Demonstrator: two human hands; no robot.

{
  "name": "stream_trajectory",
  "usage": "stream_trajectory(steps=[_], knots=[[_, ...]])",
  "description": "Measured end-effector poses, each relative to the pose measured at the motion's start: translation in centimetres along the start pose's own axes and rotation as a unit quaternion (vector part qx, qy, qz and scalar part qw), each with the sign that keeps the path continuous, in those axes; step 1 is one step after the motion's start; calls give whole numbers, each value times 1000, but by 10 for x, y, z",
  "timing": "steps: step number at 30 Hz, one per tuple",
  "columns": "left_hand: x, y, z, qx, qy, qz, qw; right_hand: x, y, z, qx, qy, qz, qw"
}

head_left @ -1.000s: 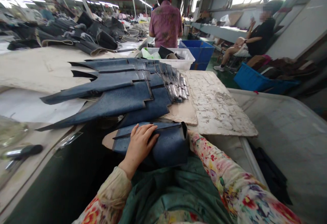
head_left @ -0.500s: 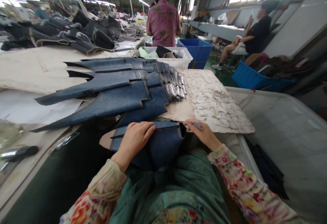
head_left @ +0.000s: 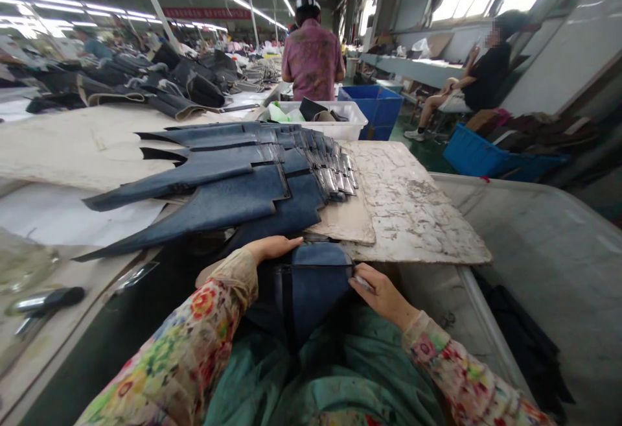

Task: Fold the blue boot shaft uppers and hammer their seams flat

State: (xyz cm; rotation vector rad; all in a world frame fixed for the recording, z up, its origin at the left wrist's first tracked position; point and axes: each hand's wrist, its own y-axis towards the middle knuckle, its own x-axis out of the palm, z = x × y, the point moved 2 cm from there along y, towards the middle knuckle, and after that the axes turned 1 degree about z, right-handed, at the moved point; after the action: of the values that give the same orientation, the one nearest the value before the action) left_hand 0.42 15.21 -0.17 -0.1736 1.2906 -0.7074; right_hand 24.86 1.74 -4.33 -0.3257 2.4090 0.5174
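Observation:
A dark blue leather piece (head_left: 311, 283) is bent into a curve at the table's near edge, above my green apron. My left hand (head_left: 273, 247) lies along its far top edge, fingers stretched out flat against it. My right hand (head_left: 376, 290) pinches its right edge and also holds a small silvery pen-like thing. Just beyond, several long pointed blue leather pieces (head_left: 218, 179) lie fanned out in overlapping rows.
A worn cracked board (head_left: 413, 212) lies right of the fan. A big grey bin (head_left: 549, 257) stands at my right. A white tub (head_left: 352, 124) and blue crates (head_left: 379, 105) sit behind. One person stands ahead, another sits by the right wall. A dark-handled tool (head_left: 46, 299) lies left.
The blue piece has been rolled from lying flat into a curve. My left hand slid to its far edge and my right hand came out from behind it and took its right edge.

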Motion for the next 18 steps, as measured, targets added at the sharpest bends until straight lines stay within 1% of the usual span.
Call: stream_trajectory(steps=[2,5,9,12,15,18], knots=[[1,2,0,6,-4,2,1000,3,-1,0,0,17,10,1000],[4,2,4,19,-5,21,1000,1,7,-4,-17,24,18,999],[11,-3,17,72,-10,32,997,4,13,-5,7,7,45,999],[14,-3,20,87,-8,38,995,16,2,-8,22,9,32,999],[11,-3,21,98,-11,52,994,25,-11,-11,33,17,28,999],[9,-12,29,123,-13,87,989,28,-15,-12,41,18,34,998]])
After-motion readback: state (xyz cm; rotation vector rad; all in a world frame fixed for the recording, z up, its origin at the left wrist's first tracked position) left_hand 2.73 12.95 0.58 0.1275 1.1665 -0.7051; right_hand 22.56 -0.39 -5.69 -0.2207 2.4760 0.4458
